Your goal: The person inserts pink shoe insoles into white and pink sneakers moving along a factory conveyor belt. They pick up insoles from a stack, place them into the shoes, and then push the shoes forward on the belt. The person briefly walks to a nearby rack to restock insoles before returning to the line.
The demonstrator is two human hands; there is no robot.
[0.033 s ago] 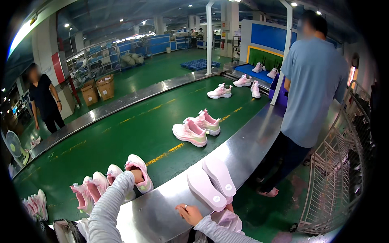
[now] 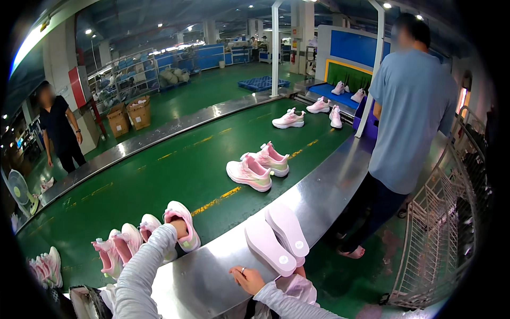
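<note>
While the left hand (image 2: 179, 228) gripped a pink shoe (image 2: 180, 223) on the green belt (image 2: 159, 181), exactly as just before, the right hand (image 2: 247, 279) rested open beside two insoles (image 2: 276, 242).

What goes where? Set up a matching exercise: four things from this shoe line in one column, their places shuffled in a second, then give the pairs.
Things:
1. left hand
2. right hand
3. insoles
4. fan

Places:
A. lying side by side on the steel ledge
B. at the far left edge, beyond the belt
C. inside a pink shoe on the green belt
D. flat on the steel ledge, a ring on one finger

Pairs: 1-C, 2-D, 3-A, 4-B
</note>
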